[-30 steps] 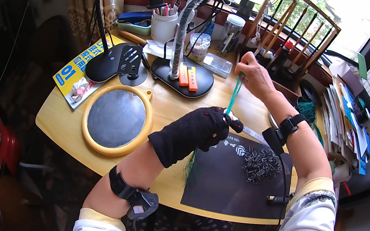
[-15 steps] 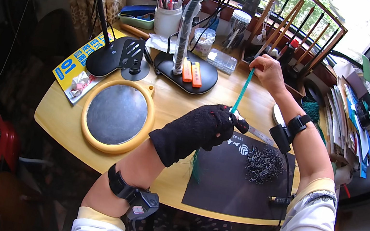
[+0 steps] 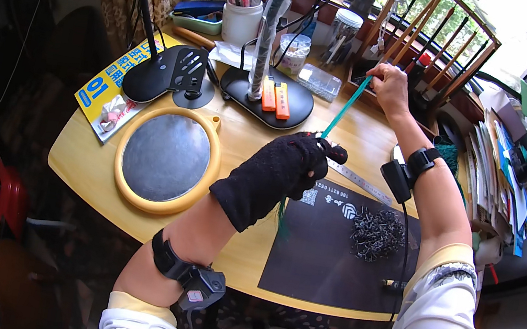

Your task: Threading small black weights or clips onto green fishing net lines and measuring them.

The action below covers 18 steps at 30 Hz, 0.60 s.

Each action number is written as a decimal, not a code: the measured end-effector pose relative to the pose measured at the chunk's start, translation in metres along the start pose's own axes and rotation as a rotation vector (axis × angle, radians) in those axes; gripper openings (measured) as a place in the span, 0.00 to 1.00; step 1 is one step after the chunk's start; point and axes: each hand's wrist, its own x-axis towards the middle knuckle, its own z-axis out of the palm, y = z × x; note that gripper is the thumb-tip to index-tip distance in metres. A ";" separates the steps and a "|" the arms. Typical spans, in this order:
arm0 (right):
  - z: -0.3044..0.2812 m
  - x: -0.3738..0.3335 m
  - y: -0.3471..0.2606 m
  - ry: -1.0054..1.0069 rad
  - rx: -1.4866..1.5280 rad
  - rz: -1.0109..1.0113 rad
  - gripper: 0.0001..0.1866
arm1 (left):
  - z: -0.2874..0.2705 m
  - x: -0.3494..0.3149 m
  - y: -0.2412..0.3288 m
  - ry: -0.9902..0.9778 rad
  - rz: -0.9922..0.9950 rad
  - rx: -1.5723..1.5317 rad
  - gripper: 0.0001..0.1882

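Note:
A taut bundle of green thread [image 3: 344, 112] stretches slantwise between my two hands over the table. My left hand [image 3: 280, 171], in a black glove with bare fingertips, is closed around its lower part, and loose green ends hang below the fist. Farther off to the right, my bare right hand [image 3: 388, 91] pinches the upper end of the bundle. Under the hands lies a dark mat [image 3: 313, 263] carrying a heap of small black pieces [image 3: 377, 236]. A metal ruler [image 3: 358, 180] lies at the mat's far edge, partly hidden by the left hand.
A round yellow-rimmed disc [image 3: 215, 163] lies at left, near a lamp base [image 3: 231, 89] with two orange lighters [image 3: 276, 97]. At the back stand a pen holder [image 3: 240, 23] and a wooden brush rack [image 3: 483, 62]. Stacked papers [image 3: 497, 162] rise at right.
My left hand has shifted slightly left and away from me. The right hand has risen slightly farther off, and the green thread between them now shows a little longer.

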 end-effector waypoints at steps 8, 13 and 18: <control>-0.004 0.006 -0.002 0.065 0.063 0.033 0.08 | -0.004 -0.001 0.001 0.032 0.019 -0.005 0.16; -0.013 0.008 -0.009 0.003 0.121 0.143 0.07 | -0.002 -0.003 0.005 0.049 0.047 -0.019 0.15; -0.016 0.010 -0.010 0.028 0.146 0.121 0.08 | 0.005 -0.008 0.011 0.063 0.084 -0.043 0.15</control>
